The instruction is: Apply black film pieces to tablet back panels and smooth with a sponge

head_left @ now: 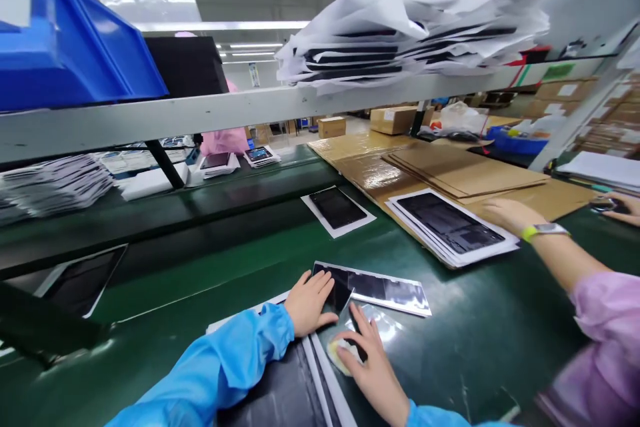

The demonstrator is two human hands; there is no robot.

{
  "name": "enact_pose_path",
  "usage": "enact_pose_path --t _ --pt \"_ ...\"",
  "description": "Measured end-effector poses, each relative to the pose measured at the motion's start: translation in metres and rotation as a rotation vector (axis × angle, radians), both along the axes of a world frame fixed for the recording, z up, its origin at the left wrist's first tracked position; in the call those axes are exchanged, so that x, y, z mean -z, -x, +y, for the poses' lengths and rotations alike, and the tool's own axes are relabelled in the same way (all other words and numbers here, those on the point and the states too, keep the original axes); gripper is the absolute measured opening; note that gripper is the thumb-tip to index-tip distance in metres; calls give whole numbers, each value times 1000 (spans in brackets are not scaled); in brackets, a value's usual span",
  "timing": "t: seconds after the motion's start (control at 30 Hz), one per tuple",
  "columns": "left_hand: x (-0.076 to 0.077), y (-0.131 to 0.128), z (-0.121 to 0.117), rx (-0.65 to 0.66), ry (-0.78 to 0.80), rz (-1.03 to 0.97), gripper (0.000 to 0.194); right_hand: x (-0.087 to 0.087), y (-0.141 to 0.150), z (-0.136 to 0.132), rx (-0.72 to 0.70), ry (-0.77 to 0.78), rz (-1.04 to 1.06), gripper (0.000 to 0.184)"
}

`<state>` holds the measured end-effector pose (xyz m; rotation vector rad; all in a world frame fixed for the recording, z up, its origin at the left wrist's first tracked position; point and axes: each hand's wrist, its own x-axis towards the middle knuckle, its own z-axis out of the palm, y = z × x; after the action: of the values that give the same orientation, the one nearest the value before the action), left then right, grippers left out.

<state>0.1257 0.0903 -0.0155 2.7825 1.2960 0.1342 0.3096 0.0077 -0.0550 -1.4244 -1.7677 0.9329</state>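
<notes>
My left hand point(311, 303) lies flat, its fingers stretched over a glossy black panel point(341, 295). Thumb and fingers of my right hand point(373, 363) curl around a small white and yellowish round wad point(345, 352), whose kind I cannot make out. Beside the right fingertips, a shiny clear film point(383, 325) rests on the green bench. Just beyond both hands is a long strip of dark, reflective panels with a white border point(395, 290). Under my left forearm sits a stack of black sheets with white paper between them point(285, 387).
A co-worker's hand point(515, 219) with a banded wrist reaches to a stack of black panels on white paper point(450, 223). Another panel point(337, 207) lies farther back. Overhead, a shelf point(250, 105) carries a blue bin point(75, 40) and piled wrapped sheets point(400, 33). Cardboard point(465, 170) covers the right back.
</notes>
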Motion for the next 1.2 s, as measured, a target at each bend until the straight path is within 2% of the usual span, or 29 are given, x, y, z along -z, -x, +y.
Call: enact_pose_path --t 0.13,0.23,0.33,0.43,0.53,0.63,0.73,0.83,0.9,0.97,1.03,1.1,1.2 --pt "-6 -7 -11 108 46 -75 71 -20 6 3 -173 43 -25 14" --pt "-17 -10 -22 135 124 -178 57 -30 4 2 -242 10 22 13" --pt "-26 -13 -33 33 276 -410 38 -30 -3 0 -266 -2 29 14" --pt "-26 -15 -42 -133 473 -734 38 -20 -13 -5 -266 -9 -19 18" --pt "-19 -18 -49 -228 662 -1010 34 -8 -23 -12 -221 -47 -35 25" --pt "-10 -21 -52 -300 747 -1149 30 0 -28 -17 -190 -64 -64 28" --pt "-7 -23 -53 -385 762 -1210 19 4 -28 -20 -174 -66 -92 30" --pt "-17 -19 -54 -409 651 -1272 15 6 -32 -18 -163 -49 -96 32" --pt "-29 -9 -57 -396 488 -1278 17 6 -39 -15 -144 -30 -81 32" --pt "-41 7 -64 -328 283 -1202 19 4 -50 -13 -100 -13 -63 32" --pt "-49 27 -75 -166 25 -1036 21 -4 -59 -12 -15 6 -32 32" --pt "-52 46 -89 5 -257 -806 22 -17 -60 -13 37 86 81 34" --pt "-52 67 -111 100 -538 -485 27 -44 -41 -18 -63 327 441 43"
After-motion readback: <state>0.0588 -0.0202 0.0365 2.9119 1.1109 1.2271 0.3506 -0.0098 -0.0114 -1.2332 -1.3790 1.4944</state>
